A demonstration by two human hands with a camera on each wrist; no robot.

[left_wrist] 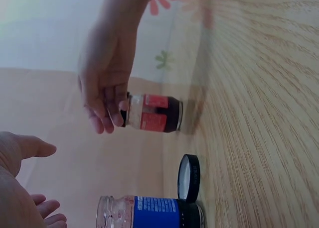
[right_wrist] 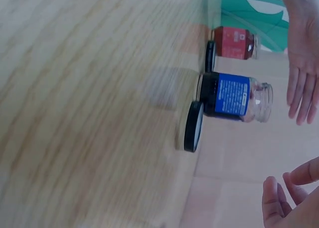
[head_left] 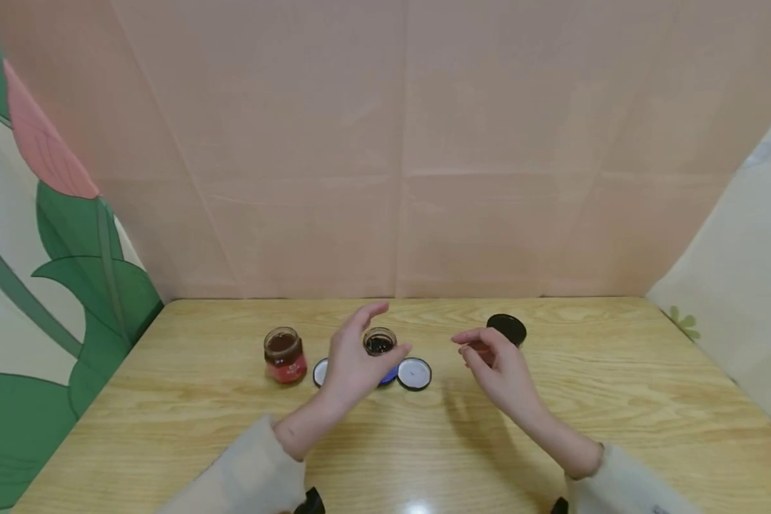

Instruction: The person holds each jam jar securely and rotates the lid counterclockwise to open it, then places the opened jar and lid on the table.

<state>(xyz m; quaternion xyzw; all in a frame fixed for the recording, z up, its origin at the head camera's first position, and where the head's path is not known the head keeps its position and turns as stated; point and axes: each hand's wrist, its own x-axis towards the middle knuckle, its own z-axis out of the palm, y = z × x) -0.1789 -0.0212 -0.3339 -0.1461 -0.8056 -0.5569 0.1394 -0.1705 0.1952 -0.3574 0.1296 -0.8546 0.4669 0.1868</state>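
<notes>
Three small glass jars stand on the wooden surface (head_left: 552, 414), all toward its far edge. The jar with a red label (head_left: 285, 355), lidless and filled with something brown, stands nearest the far left corner. The jar with a blue label (head_left: 380, 344) stands in the middle, also open, with dark contents low inside; white print covers the blue label in the right wrist view, but it is too small and blurred to read. The third jar (head_left: 502, 334) stands toward the right of the far edge, wears a black lid and has a red label with pale patches; its writing cannot be read either.

Two loose lids lie flat on the surface, each black-rimmed with a white inside facing up. One lid (head_left: 414, 373) lies just in front and to the right of the blue-labelled jar. The other lid (head_left: 321, 372) lies between the two open jars, partly hidden by the left hand.

The left hand (head_left: 355, 363) is raised just in front of the blue-labelled jar, fingers spread and relaxed, gripping nothing. The right hand (head_left: 497, 371) is at the lidded jar, fingers loosely bent over its top; in the left wrist view the fingertips (left_wrist: 115, 117) overlap the lid end, though whether they actually grip it cannot be told.
</notes>
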